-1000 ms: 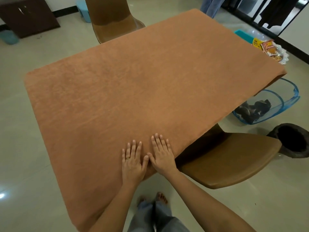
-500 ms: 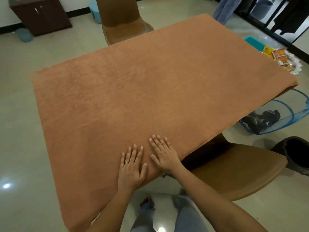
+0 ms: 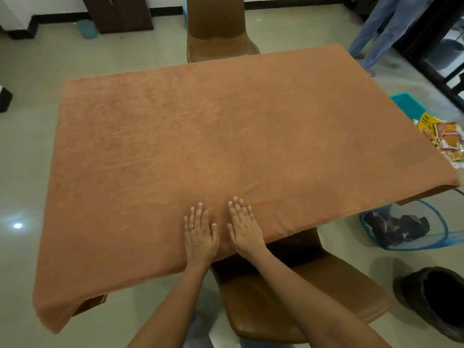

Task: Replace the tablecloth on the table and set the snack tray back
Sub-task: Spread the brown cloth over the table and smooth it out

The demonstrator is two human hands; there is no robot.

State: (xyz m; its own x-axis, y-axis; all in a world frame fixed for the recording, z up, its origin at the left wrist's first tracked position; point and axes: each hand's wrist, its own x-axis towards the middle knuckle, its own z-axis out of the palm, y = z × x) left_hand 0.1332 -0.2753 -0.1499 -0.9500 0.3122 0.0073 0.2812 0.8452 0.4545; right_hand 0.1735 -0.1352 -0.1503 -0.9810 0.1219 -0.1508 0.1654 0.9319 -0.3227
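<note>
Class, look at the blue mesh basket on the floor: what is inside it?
Dark bundled items, likely cloth, lie in the basket. The tablecloth corner hides its far rim; what lies underneath them cannot be seen.

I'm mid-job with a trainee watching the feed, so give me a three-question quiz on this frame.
1. True or false: both hands, left hand and right hand, lie flat with straight fingers on the tablecloth.
2. Where are the snacks? A) at the table's middle B) beyond the table's right edge, off the cloth C) on the near chair
3. Fill in: the ring is on the ___ hand.

Key: 1 true; 2 B; 3 left.
</note>
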